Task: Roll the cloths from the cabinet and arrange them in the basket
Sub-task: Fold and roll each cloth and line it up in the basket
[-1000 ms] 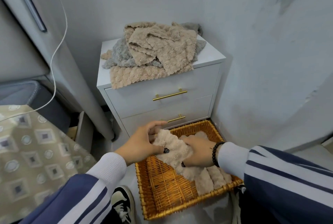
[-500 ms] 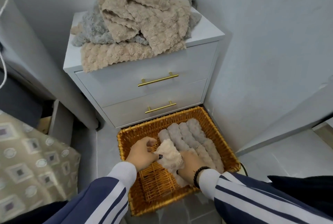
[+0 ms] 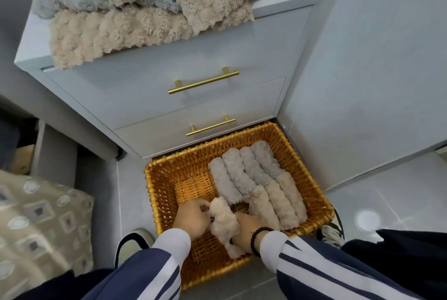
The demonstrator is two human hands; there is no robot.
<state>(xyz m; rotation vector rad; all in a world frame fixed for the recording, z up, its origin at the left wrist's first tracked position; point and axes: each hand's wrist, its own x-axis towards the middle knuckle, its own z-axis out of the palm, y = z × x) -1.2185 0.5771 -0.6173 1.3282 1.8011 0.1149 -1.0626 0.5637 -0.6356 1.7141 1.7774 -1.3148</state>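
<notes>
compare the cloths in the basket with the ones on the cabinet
The basket cloths are rolled into tight tubes side by side; the cabinet cloths lie loose and crumpled in a heap. Basket cloths sit low on the floor, cabinet cloths up top. Both sets are fluffy, beige and grey.

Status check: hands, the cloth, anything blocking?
Left hand and right hand grip beige rolled cloth, low in basket. Rolls fill right side. Slot clear.

Pale grey wall (image 3: 362, 58) right of the white two-drawer cabinet (image 3: 169, 96), glossy floor tiles (image 3: 387, 203) below it, patterned cushion (image 3: 36, 222) off left.
</notes>
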